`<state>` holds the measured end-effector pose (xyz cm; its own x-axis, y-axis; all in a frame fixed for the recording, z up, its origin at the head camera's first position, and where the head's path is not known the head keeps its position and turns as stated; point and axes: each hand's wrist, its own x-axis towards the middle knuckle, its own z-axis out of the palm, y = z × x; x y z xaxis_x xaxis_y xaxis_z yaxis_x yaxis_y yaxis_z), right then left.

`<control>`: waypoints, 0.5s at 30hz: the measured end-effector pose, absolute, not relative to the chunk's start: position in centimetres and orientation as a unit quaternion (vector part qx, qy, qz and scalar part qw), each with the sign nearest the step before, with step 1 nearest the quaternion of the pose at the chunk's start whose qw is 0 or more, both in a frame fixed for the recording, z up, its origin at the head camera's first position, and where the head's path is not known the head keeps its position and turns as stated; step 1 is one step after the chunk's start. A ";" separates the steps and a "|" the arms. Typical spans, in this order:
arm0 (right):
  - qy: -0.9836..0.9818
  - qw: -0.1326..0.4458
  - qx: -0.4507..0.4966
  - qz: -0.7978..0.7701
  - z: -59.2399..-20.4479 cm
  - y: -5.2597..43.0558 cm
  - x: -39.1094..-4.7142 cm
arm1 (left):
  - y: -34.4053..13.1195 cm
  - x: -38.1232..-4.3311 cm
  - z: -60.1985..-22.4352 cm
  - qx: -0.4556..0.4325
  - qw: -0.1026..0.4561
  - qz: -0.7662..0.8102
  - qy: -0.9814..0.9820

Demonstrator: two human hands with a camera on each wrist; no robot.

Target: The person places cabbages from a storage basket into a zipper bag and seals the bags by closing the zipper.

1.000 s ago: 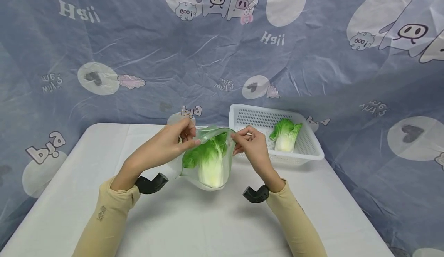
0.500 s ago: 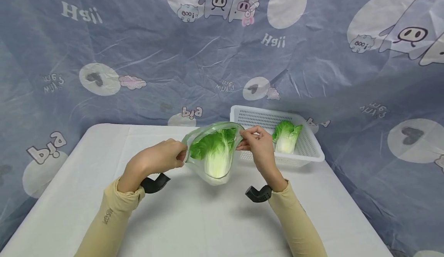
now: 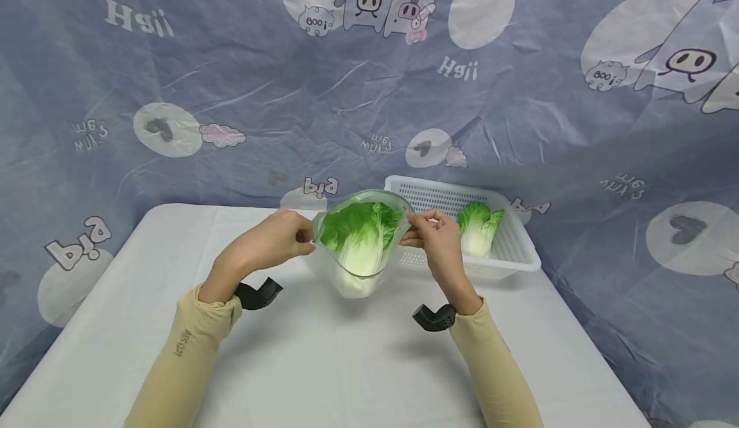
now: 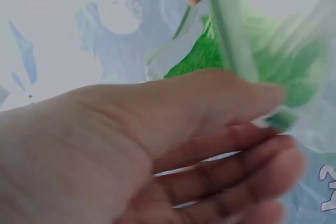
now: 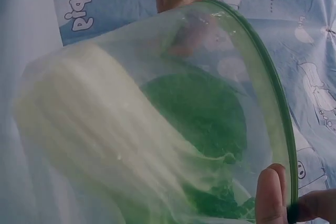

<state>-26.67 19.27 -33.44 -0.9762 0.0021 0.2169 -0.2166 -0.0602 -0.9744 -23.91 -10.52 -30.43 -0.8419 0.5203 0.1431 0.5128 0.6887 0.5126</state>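
Clear bag [image 5: 257, 77] hangs over the bench [image 3: 323, 376], cabbage [image 3: 365, 239] inside; I see my left grip [image 3: 268, 243] and right grip [image 3: 440, 245] pinching its green rim [image 5: 284, 109]. I expect it limp and slippery, so that firmer edge suits holding.

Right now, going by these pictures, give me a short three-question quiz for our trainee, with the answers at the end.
1. True or false: the mouth of the clear bag is closed.
2. Multiple choice: where is the unbagged cabbage? A) under the bag; B) in the white basket; C) behind the basket.
3. Short answer: which hand is nearer the basket, and what does it pinch?

Key:
1. False: it gapes open, showing the bagged cabbage.
2. B.
3. The right hand; it pinches the bag's rim.
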 end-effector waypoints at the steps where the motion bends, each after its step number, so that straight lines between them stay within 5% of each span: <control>1: -0.685 0.081 0.076 0.720 -33.3 19.4 -26.7 | -10.8 -23.9 -30.3 0.274 -0.010 0.288 0.917; 15: -0.724 0.126 0.055 0.676 -30.0 21.2 -26.5 | -12.5 -23.6 -28.9 0.198 -0.233 0.430 0.849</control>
